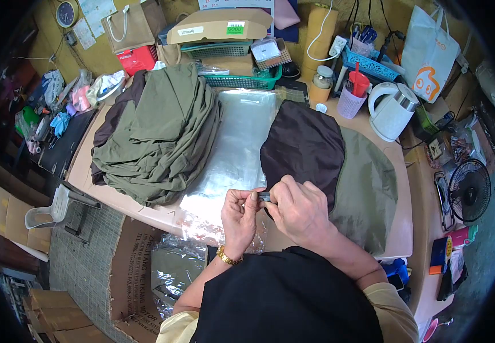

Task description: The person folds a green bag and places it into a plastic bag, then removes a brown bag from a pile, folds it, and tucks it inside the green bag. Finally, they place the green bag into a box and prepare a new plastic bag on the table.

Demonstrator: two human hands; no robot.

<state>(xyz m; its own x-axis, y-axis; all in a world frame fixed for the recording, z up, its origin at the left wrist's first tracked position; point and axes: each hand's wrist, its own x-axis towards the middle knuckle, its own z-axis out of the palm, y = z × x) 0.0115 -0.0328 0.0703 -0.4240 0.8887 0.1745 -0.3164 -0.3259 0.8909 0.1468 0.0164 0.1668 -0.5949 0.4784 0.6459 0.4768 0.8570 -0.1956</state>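
Observation:
My left hand [239, 220] and my right hand [301, 208] meet over the near edge of the table. Both are closed, pinching a small dark piece [264, 196] between the fingertips; its kind is too small to make out. Just beyond the right hand lies a dark brown cloth piece [303, 143], partly covered by that hand. Beside it an olive cloth piece [367, 188] lies flat under my right forearm. A stack of clear plastic bags [241, 137] is beyond my left hand. To the left rises a heap of olive cloth [161, 123].
Baskets [241, 82] with a cardboard box lid [219, 27] line the back. At back right stand a jar [321, 79], a lilac cup [351, 103] and a white kettle [393, 114]. An open carton [127, 274] holding plastic-wrapped goods sits below left; a fan [469, 190] is far right.

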